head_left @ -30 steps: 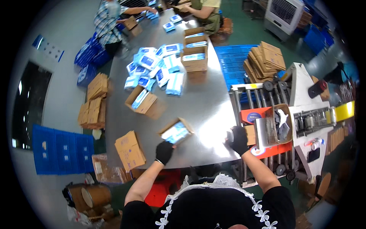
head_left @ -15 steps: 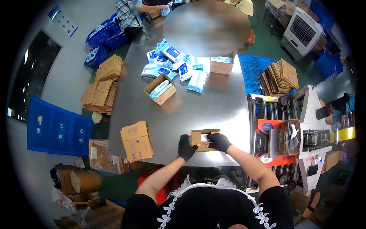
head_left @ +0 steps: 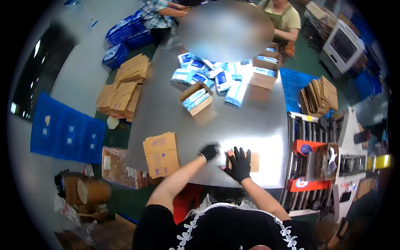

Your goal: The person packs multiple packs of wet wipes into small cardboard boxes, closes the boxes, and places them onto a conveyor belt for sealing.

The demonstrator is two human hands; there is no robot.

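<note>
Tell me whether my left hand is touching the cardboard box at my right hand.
Apart: the head view shows a strip of metal tabletop between the left hand and the cardboard box.

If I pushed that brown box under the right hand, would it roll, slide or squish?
The brown cardboard box would probably slide rather than roll, because its edges look straight and the metal table looks smooth and shiny. It may resist a gentle squish, since its flat cardboard top looks fairly stiff. Its weight is hard to guess: no contents show.
</note>
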